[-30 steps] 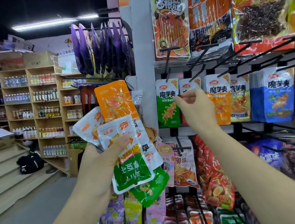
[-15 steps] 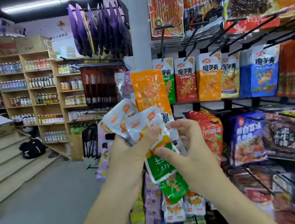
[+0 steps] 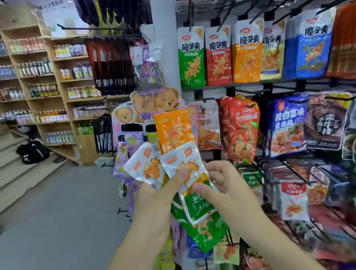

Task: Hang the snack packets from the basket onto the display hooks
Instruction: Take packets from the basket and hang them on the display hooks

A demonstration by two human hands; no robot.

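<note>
Foil snack packets [image 3: 147,168], several, fanned and clasped by the left hand [image 3: 156,197]; right hand [image 3: 233,191] pinches the front green-and-white packet [image 3: 197,207] just below the left thumb. None of these hung (basket unseen); display hooks [image 3: 190,3] beyond already largely stocked.

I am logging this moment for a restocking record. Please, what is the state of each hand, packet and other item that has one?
left hand, grips a fan of packets.
right hand, pinches the front packet.
front packet, silver and green, held by both hands, not hung.
orange packet, upright at the back of the fan.
top-row packets, hanging side by side.
black bag, lying on the floor by the steps.
</note>
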